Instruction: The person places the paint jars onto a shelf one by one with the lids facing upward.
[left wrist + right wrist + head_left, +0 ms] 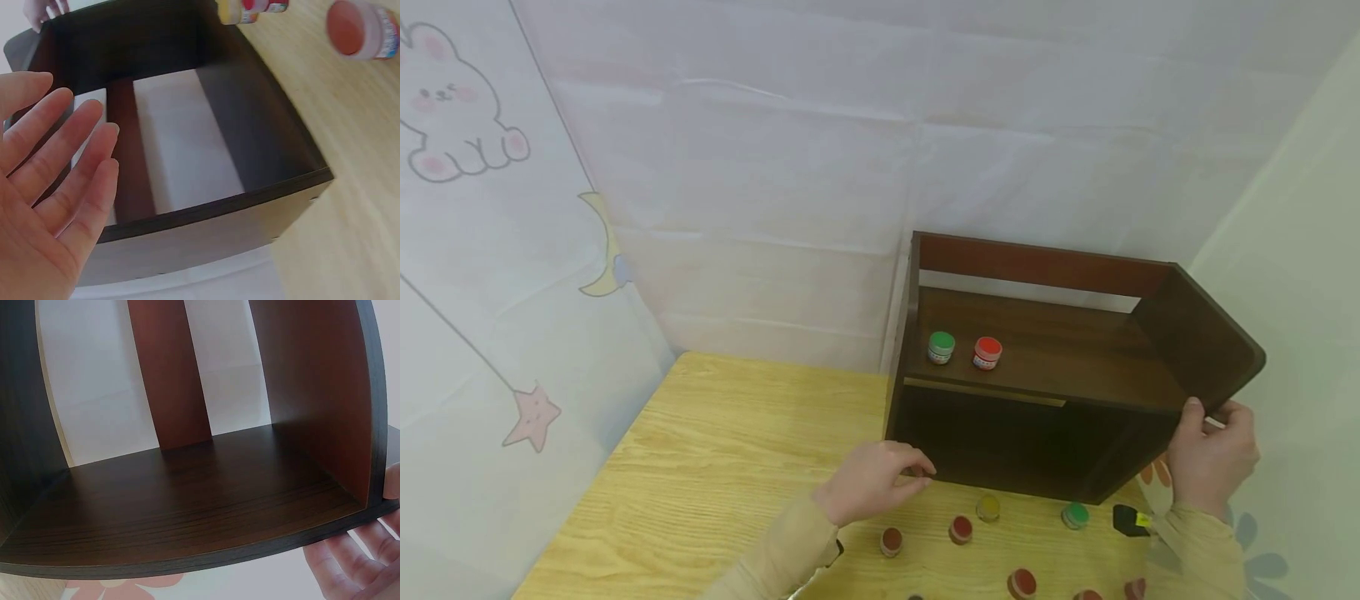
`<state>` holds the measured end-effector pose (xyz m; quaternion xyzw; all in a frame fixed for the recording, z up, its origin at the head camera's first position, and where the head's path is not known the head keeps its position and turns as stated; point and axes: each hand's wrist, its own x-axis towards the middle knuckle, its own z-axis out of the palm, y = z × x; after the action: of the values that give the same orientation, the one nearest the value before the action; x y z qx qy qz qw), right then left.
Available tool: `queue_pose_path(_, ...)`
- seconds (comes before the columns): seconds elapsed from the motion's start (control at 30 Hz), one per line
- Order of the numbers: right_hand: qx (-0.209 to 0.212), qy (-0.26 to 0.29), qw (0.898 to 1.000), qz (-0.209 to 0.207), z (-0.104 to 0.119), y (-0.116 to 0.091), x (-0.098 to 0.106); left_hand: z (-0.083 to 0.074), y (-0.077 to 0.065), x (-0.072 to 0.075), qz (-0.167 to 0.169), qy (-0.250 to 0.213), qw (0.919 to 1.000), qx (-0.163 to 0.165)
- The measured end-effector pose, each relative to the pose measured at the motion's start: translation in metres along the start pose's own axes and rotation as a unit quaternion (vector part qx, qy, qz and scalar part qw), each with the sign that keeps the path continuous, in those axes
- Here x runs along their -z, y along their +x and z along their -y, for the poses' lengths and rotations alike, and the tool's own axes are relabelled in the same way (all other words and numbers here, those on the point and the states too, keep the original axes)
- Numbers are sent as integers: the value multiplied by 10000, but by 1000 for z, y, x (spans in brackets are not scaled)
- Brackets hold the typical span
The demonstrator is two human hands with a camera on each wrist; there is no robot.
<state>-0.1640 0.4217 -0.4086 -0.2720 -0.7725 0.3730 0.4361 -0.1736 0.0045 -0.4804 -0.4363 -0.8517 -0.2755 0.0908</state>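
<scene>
A dark brown two-tier wooden shelf (1060, 350) stands on the table against the wall. My right hand (1213, 454) grips its right side panel near the front corner of the upper board; in the right wrist view its fingers (347, 562) lie along the outside of the panel. My left hand (880, 477) hovers by the lower left front of the shelf, holding nothing, its fingers loosely bent. On the upper board, toward the left, sit a green-lidded jar (941, 347) and a red-lidded jar (987, 353).
Several small jars stand on the wooden table (722, 442) before the shelf, among them a yellow-lidded jar (988, 507), a green-lidded jar (1076, 515) and a dark red-lidded jar (960, 529). A black object with a yellow label (1129, 521) lies near my right forearm. Printed cloth covers the walls.
</scene>
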Motion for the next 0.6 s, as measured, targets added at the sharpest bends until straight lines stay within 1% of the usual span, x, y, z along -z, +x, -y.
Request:
queue_pose_path(0.07, -6, -10, 10000, 0, 0, 0, 0, 3, -5, -5, 78, 11, 9999, 100)
queue_pose_path(0.33, 8, -4, 10000, -9, 0, 0, 1, 20, -24, -26, 626, 92, 9972, 398)
queue_pose_path(0.43, -18, 21, 10000, -10, 2, 0, 1, 25, -29, -32, 738, 101, 9962, 443)
queue_pose_path(0.6, -11, 50, 10000, -2, 2, -1, 1, 30, -35, -36, 868, 55, 9947, 555)
